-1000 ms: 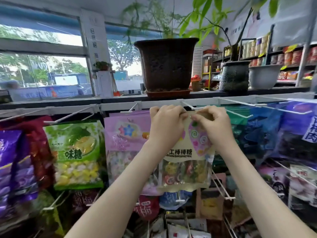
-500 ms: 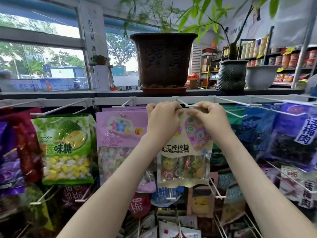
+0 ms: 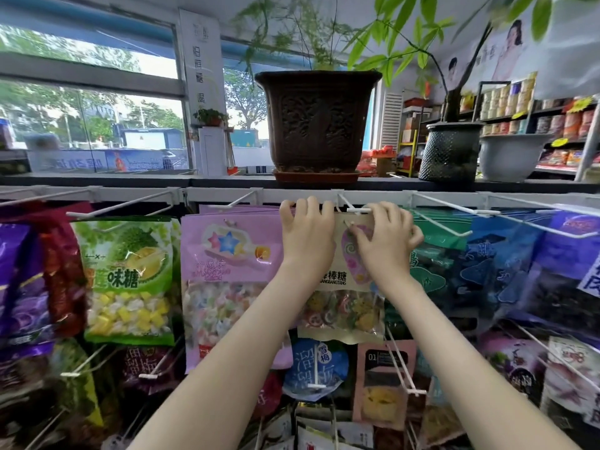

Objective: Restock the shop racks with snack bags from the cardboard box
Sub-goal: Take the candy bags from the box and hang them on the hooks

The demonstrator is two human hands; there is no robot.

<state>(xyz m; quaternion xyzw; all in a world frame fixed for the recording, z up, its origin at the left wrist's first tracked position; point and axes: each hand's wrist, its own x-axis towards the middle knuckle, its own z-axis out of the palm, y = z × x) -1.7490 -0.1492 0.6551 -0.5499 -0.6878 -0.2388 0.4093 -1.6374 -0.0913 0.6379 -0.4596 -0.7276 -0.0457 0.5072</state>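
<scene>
Lollipop bag (image 3: 341, 315) was held up at the top edge of the rack (image 3: 227, 194), between a pink candy bag (image 3: 227, 271) and a green bag (image 3: 431, 251). Left hand (image 3: 306, 237) gripped its top left corner with curled fingers; right hand (image 3: 384, 245) pinched its header just below a white hook (image 3: 357, 210).

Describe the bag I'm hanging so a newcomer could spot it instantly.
Below the big dark-brown plant pot, on the top row of white wire hooks, left hand and right hand grip a tan candy bag. Unlike the pink bag beside it, its clear window shows swirled lollipops.
</scene>
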